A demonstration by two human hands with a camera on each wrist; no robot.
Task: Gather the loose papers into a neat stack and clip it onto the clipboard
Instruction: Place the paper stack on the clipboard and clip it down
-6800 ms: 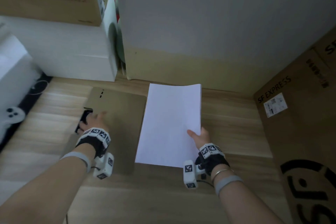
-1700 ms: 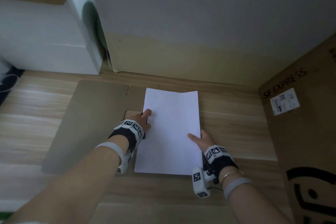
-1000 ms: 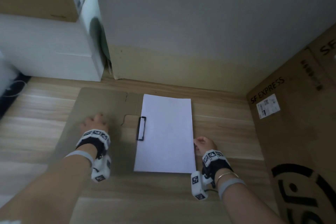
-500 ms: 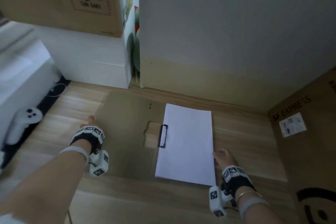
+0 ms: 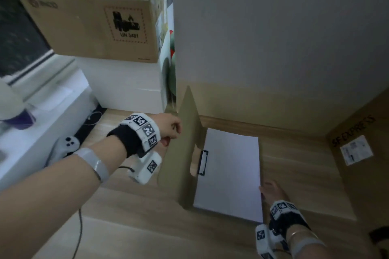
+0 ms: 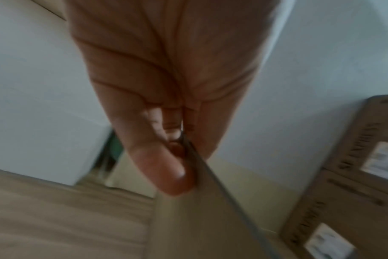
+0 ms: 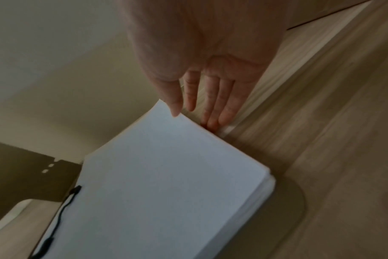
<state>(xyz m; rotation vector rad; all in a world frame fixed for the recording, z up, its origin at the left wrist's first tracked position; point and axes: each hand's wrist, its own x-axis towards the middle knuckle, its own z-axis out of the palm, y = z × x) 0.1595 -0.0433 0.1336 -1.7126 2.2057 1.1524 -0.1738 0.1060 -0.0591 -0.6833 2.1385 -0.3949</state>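
Note:
A white paper stack [image 5: 229, 172] lies on the brown clipboard folder's base [image 7: 288, 201], with the black clip [image 5: 203, 162] over its left edge. My left hand [image 5: 170, 130] pinches the edge of the folder's cover flap [image 5: 181, 153], which stands raised almost upright to the left of the stack. In the left wrist view, the thumb [image 6: 175, 175] presses against the cover [image 6: 199, 219]. My right hand [image 5: 271, 192] rests at the stack's right edge, its fingers [image 7: 213, 112] straight and its thumb touching the top sheet [image 7: 166, 184].
A large SF Express carton [image 5: 357, 164] stands close on the right. At the back left a cardboard box [image 5: 94, 27] sits on a white box [image 5: 126, 84]. A white controller [image 5: 63, 147] and a cable lie on the wooden floor at left. A wall [image 5: 273, 48] rises just behind.
The cover lay flat half a second ago. My left hand has gripped its edge and swung it up toward the papers. My right hand stays at the stack's right edge.

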